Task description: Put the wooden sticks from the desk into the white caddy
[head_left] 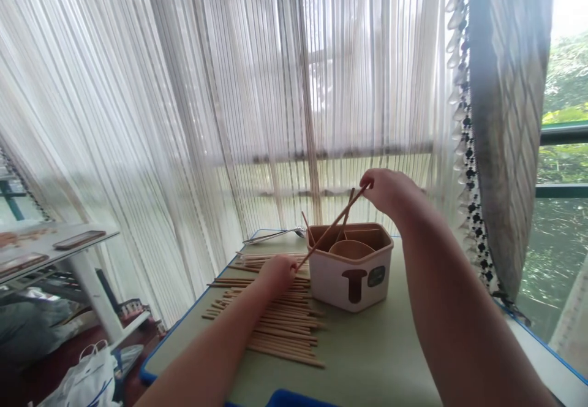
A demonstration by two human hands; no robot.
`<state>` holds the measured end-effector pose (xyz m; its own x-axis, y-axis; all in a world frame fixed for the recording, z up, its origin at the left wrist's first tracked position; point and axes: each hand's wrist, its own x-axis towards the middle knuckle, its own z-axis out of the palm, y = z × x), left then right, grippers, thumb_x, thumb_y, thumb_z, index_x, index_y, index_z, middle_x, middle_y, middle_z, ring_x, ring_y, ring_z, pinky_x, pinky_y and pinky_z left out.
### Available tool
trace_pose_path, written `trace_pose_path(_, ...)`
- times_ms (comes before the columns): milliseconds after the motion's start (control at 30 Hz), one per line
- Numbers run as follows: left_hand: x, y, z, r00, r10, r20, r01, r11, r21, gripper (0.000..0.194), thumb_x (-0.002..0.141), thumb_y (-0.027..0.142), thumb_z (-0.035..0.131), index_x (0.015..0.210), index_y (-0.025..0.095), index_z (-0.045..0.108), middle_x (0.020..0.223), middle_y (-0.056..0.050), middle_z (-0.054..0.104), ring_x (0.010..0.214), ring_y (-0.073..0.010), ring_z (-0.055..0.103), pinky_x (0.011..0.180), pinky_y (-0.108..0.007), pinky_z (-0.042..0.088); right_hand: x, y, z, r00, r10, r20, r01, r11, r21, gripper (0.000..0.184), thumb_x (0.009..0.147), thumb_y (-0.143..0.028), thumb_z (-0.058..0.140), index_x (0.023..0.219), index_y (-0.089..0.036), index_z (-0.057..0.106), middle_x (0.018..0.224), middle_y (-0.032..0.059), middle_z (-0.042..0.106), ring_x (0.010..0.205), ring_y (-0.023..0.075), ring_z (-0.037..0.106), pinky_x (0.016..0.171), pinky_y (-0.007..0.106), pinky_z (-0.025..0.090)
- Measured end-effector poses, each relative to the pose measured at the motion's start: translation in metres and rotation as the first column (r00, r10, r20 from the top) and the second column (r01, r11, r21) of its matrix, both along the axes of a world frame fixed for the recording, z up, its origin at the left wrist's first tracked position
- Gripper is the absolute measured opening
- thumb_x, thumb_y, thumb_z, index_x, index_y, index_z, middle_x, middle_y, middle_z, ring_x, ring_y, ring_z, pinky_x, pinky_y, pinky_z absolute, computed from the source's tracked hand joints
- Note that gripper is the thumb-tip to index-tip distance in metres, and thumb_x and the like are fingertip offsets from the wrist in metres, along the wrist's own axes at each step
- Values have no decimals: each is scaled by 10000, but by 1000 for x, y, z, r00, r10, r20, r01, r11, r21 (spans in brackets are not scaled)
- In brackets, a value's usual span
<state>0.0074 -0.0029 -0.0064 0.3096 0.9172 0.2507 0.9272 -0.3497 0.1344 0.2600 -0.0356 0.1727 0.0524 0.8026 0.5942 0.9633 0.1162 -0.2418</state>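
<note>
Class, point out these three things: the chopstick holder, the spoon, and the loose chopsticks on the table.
chopstick holder [349, 281], head view, front wall.
spoon [275, 235], head view, handle.
loose chopsticks [285, 330], head view, middle of pile.

Sheer striped curtain [229, 88] over bright window, patterned drape [509, 119] at right, green table [376, 358], white shelf [55, 247] at left
</note>
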Motion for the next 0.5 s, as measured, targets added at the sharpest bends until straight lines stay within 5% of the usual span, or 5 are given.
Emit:
trace_pose_path(167, 1, 2, -6, 999, -31, -13, 32, 999, 33, 262, 755, 194, 393, 750, 178, 654, 820, -63, 672, 808, -183, 586, 760, -275, 411, -8, -13, 3, 991, 80, -111, -56, 978, 202, 200, 731, -257, 529, 900, -224, 629, 810, 53, 632, 704, 177, 541, 550, 266, 360)
trace_pose_path(333, -2, 4, -6, 1000, -20, -21, 21, 999, 26, 252, 748, 182, 407, 779, 191, 656, 836, -48, 675, 818, -181, 588, 767, -273, 416, 1, -18, 6, 985, 13, -171, 60, 908, 415, 217, 738, -210, 490, 925, -212, 600, 857, 58, 636, 758, 188, 539, 643, 295, 379)
trace_pose_path(500, -12, 8, 4, 991, 122, 51, -125, 990, 59, 267, 750, 149, 399, 829, 190, 650, 903, -50, 665, 872, -169, 584, 790, -257, 416, 13, -19, 7, 976, -43, -215, 136, 888, 440, 240, 753, -257, 475, 947, -190, 599, 848, 74, 654, 755, 185, 540, 630, 290, 364)
